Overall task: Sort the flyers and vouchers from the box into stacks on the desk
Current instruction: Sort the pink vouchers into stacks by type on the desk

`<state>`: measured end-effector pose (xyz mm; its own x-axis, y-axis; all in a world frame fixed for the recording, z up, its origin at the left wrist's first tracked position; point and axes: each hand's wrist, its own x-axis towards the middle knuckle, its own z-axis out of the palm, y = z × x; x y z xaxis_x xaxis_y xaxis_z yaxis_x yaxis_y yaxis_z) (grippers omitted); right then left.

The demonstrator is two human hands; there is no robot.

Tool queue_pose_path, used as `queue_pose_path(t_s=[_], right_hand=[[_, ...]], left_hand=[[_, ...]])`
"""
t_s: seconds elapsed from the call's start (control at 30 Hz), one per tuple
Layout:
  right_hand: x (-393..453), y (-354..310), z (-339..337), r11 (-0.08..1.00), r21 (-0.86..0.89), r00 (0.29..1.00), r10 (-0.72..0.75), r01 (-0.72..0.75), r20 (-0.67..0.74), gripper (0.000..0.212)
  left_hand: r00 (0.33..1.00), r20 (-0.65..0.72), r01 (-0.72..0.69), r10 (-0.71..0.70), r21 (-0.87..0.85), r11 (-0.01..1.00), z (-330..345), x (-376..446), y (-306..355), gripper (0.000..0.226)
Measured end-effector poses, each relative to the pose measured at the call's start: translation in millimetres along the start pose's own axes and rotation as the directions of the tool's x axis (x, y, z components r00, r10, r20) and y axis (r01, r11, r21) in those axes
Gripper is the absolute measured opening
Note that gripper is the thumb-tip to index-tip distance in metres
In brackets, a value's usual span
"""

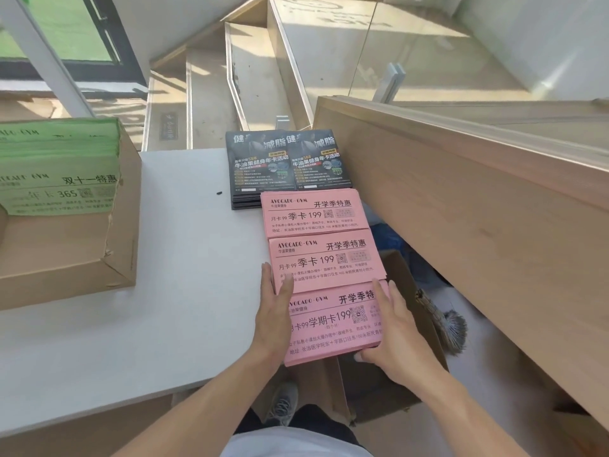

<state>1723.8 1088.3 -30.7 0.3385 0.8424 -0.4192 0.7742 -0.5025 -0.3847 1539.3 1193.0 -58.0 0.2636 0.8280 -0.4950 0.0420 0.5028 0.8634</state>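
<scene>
At the right edge of the white surface (184, 258), three stacks of pink vouchers lie in a row running away from the person. The nearest pink stack (333, 328) sits between the two hands and overhangs the surface's near right corner. The left hand (275, 311) lies flat along the stack's left edge, fingers straight and pointing away, the fingertips reaching up beside the middle pink stack (324, 258). The right hand (392, 334) holds the stack's right side: its fingers lie straight over the top right part of the sheets, while the thumb curls round the near right corner from below. The middle stack touches the nearest one, and the far pink stack (311, 211) lies just beyond it.

Past the pink row, two stacks of black flyers (286, 163) sit side by side at the surface's far edge. On the left of the surface stands a cardboard box (99, 252) holding green vouchers (59, 166). A second open cardboard box (412, 324) stands on the floor below the right hand, beside a brush (445, 324). A wooden counter (478, 199) rises to the right.
</scene>
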Motion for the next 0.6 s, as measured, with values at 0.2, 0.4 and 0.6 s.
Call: queue_pose_path(t_s=[0.2,0.4,0.6], right_hand=[[4,-3,3,1.0,0.03,0.998,0.0,0.002,-0.057,0.128],[7,-36,-3,0.998,-0.062,0.999,-0.031,0.028,-0.043,0.125],[29,-111,2,0.978,-0.073,0.978,-0.201,0.197,-0.06,0.09]], left_hand=[[1.0,-0.003,0.002,-0.001,0.029,1.0,2,1,1,0.068],[1.0,0.0,0.007,-0.007,0.017,1.0,-1,-4,13,0.065],[0.991,-0.058,-0.117,0.122,0.078,0.99,-28,-11,36,0.065]])
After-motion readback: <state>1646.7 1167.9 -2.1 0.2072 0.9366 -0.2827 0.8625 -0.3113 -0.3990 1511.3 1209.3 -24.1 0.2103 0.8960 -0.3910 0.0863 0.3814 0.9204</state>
